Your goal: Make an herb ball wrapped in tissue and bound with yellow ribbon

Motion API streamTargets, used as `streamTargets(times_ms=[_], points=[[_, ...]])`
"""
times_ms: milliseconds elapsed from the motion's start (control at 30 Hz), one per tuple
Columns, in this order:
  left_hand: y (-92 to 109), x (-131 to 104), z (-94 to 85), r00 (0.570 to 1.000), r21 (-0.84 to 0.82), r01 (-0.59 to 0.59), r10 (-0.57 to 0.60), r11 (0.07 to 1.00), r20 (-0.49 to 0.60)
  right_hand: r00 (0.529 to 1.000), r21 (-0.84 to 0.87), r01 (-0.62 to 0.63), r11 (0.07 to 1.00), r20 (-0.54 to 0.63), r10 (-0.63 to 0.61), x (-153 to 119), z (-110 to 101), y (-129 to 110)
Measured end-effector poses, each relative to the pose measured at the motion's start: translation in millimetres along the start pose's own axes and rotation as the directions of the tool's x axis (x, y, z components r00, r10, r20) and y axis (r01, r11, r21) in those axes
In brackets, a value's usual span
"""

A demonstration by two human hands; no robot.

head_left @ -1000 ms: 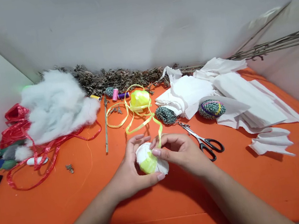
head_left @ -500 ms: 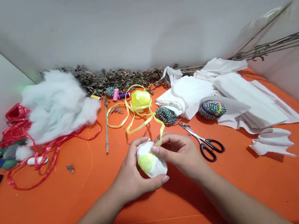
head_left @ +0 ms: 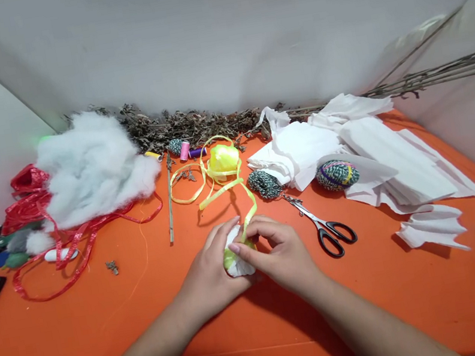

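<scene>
A white paper-covered ball [head_left: 240, 267], partly banded with yellow ribbon, sits between my hands above the front middle of the table. My left hand [head_left: 210, 270] is wrapped round its left side, hiding part of it. With thumb and fingers pinched, my right hand [head_left: 277, 250] holds the yellow ribbon [head_left: 249, 207] against the ball's right side. That ribbon runs back to a yellow ribbon roll [head_left: 223, 161] lying behind. Scissors [head_left: 330, 229] with black handles rest to the right of my right hand, near a dark green-and-white yarn bundle [head_left: 265, 184].
On the orange table [head_left: 157, 349], white stuffing [head_left: 90, 166] and red ribbon [head_left: 72, 278] lie at left. White paper sheets [head_left: 398, 157] and a wrapped yarn ball [head_left: 337, 174] are at right. A dry stick [head_left: 170, 204] lies left of the yellow roll; dried plants [head_left: 183, 125] line the wall.
The ball has turned in my left hand, and its yellow patch now faces differently, more covered by my fingers. My right hand has shifted slightly left across it, drawing the ribbon along.
</scene>
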State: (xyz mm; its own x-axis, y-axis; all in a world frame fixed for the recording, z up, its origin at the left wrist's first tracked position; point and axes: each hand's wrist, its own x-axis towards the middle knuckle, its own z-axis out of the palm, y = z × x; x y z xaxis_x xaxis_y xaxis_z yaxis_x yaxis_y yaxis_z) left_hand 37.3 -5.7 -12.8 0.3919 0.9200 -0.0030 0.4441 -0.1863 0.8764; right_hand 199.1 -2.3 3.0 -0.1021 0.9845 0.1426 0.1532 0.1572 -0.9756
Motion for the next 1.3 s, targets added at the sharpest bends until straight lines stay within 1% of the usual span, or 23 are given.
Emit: streamTargets(times_ms=[67, 133, 200, 333, 400, 467, 533, 600, 633, 733, 800, 833, 900, 1000, 1100, 1167, 1233, 1300], points=[[0.4, 0.5, -1.0, 0.999, 0.035, -0.014, 0.015, 0.999, -0.028, 0.994, 0.138, -0.106, 0.985, 0.015, 0.105, 0.1, -1.3, 0.6], [1.4, 0.6, -2.2, 0.998, 0.055, -0.024, 0.026, 0.998, -0.051, 0.979, 0.287, -0.202, 0.936, 0.046, 0.198, 1.4, -3.8, 0.0], [2.4, 0.5, -2.8, 0.996, 0.071, -0.035, 0.041, 0.997, -0.084, 0.963, 0.385, -0.266, 0.884, 0.065, 0.261, 3.6, -6.8, -1.9], [3.3, -0.3, -2.7, 0.989, 0.096, -0.073, 0.084, 0.993, -0.124, 0.942, 0.478, -0.318, 0.819, 0.065, 0.328, 7.7, -9.8, -6.1], [2.8, -0.9, -2.3, 0.989, 0.061, -0.072, 0.079, 0.996, -0.124, 0.938, 0.493, -0.328, 0.806, 0.068, 0.34, 8.4, -9.8, -7.1], [2.0, -1.8, -1.8, 0.994, -0.043, -0.043, 0.039, 0.998, -0.099, 0.94, 0.481, -0.322, 0.816, 0.057, 0.337, 8.3, -9.5, -7.8], [1.3, -2.6, -1.5, 0.999, -0.238, 0.01, -0.02, 0.971, -0.039, 0.947, 0.454, -0.302, 0.838, 0.043, 0.318, 7.8, -9.6, -8.4], [1.4, -2.6, -1.4, 0.996, -0.438, 0.086, -0.083, 0.895, 0.028, 0.953, 0.437, -0.286, 0.853, 0.038, 0.3, 7.5, -10.3, -8.9], [2.0, -2.1, -1.5, 0.992, -0.509, 0.126, -0.113, 0.851, 0.057, 0.954, 0.437, -0.285, 0.853, 0.041, 0.297, 7.6, -10.7, -8.9], [4.1, 0.6, -2.2, 0.977, -0.598, 0.213, -0.186, 0.772, 0.106, 0.944, 0.456, -0.312, 0.834, 0.051, 0.325, 8.4, -11.7, -6.9], [4.6, 2.3, -2.3, 0.974, -0.627, 0.225, -0.197, 0.746, 0.115, 0.933, 0.472, -0.337, 0.814, 0.052, 0.356, 9.2, -12.2, -4.0], [4.4, 2.9, -2.1, 0.976, -0.636, 0.213, -0.192, 0.742, 0.103, 0.929, 0.479, -0.345, 0.807, 0.052, 0.367, 9.6, -12.4, -2.5], [3.3, 3.3, -1.3, 0.983, -0.632, 0.173, -0.174, 0.755, 0.061, 0.927, 0.486, -0.347, 0.802, 0.051, 0.371, 10.3, -12.9, 0.0], [1.3, 3.4, 0.3, 0.988, -0.592, 0.119, -0.154, 0.797, -0.008, 0.941, 0.466, -0.326, 0.823, 0.08, 0.328, 10.9, -14.5, 1.4], [-1.1, 4.0, 0.7, 0.994, -0.529, 0.057, -0.098, 0.846, -0.049, 0.944, 0.426, -0.328, 0.843, 0.175, 0.279, 11.4, -16.6, 1.2], [-2.6, 4.8, 0.2, 0.995, -0.449, 0.0, -0.043, 0.894, -0.085, 0.938, 0.413, -0.339, 0.845, 0.213, 0.272, 11.4, -17.7, 1.4], [-3.2, 5.6, -0.9, 0.993, -0.361, -0.037, -0.006, 0.932, -0.118, 0.942, 0.404, -0.332, 0.853, 0.198, 0.273, 11.4, -18.1, 2.1], [-2.8, 6.2, -2.2, 0.991, -0.307, -0.054, 0.012, 0.95, -0.136, 0.951, 0.382, -0.307, 0.872, 0.162, 0.264, 11.4, -18.0, 2.7]])
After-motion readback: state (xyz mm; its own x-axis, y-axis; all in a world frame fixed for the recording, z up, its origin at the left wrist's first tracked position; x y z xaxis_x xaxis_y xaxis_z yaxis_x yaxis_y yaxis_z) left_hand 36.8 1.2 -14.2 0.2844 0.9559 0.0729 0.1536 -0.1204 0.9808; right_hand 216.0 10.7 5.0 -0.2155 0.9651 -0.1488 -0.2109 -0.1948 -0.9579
